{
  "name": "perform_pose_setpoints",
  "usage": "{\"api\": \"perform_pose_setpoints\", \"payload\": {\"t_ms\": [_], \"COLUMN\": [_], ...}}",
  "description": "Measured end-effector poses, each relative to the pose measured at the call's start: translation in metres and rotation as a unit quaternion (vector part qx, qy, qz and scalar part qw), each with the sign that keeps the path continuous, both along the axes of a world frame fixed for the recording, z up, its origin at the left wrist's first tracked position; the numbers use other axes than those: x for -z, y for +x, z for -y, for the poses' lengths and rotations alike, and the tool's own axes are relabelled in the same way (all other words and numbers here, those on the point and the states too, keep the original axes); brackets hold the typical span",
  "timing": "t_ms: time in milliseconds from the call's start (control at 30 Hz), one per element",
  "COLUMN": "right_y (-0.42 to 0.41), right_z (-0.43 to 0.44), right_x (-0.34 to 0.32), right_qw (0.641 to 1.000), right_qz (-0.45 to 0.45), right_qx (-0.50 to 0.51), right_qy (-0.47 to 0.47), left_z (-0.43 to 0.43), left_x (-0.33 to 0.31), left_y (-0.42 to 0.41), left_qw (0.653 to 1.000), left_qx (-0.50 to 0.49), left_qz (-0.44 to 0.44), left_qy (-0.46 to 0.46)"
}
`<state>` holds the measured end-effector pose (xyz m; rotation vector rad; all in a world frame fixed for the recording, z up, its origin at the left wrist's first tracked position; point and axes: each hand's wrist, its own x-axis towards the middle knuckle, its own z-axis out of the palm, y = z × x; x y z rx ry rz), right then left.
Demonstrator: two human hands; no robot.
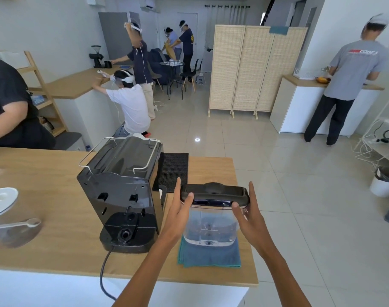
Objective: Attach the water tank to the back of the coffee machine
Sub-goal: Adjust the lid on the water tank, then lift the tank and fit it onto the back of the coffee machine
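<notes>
A clear water tank (211, 224) with a black lid stands upright on a teal cloth (209, 255) near the counter's right front. My left hand (178, 207) presses on the tank's left side with the thumb on the lid. On its right side sits my right hand (249, 209), thumb on the lid's front edge. The black coffee machine (122, 191) stands just left of the tank, its back toward me, showing the empty rear bay and the base socket. Its power cord (103, 273) hangs over the counter's front edge.
A black rubber mat (173, 169) lies behind the tank. A clear jug with a white lid (3, 202) and a scoop (23, 224) sit at the far left on the wooden counter (45, 173). A person in black stands at the left; others work farther off.
</notes>
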<state>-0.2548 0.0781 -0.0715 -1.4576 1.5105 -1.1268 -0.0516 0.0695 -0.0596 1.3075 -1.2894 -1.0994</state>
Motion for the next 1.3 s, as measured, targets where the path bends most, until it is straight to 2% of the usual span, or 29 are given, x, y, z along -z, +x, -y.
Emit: {"api": "perform_pose_setpoints", "payload": {"t_ms": [233,367,667,900,1100,1300], "right_y": [-0.006,-0.006,-0.01,-0.004,0.017,0.058], "right_z": [0.004,0.005,0.009,0.006,-0.008,-0.027], "right_x": [0.018,0.02,0.03,0.028,0.001,-0.036], "right_qw": [1.0,0.999,0.998,0.995,0.993,0.991], "right_qz": [-0.006,-0.001,-0.018,-0.031,-0.034,-0.021], "right_qx": [-0.013,-0.011,-0.014,-0.011,-0.02,-0.038], "right_qy": [-0.022,-0.032,-0.064,-0.096,-0.115,-0.127], "left_z": [-0.003,-0.001,0.002,-0.007,-0.024,-0.046], "left_x": [0.011,0.021,0.021,0.019,0.0,-0.03], "left_y": [-0.007,0.001,0.013,0.017,0.044,0.092], "left_qw": [0.995,0.99,0.978,0.983,0.987,0.983], "left_qx": [-0.002,0.029,0.088,0.064,-0.006,-0.024], "left_qz": [0.088,0.124,0.18,0.159,0.133,0.118], "left_qy": [-0.054,-0.067,-0.061,-0.072,-0.086,-0.137]}}
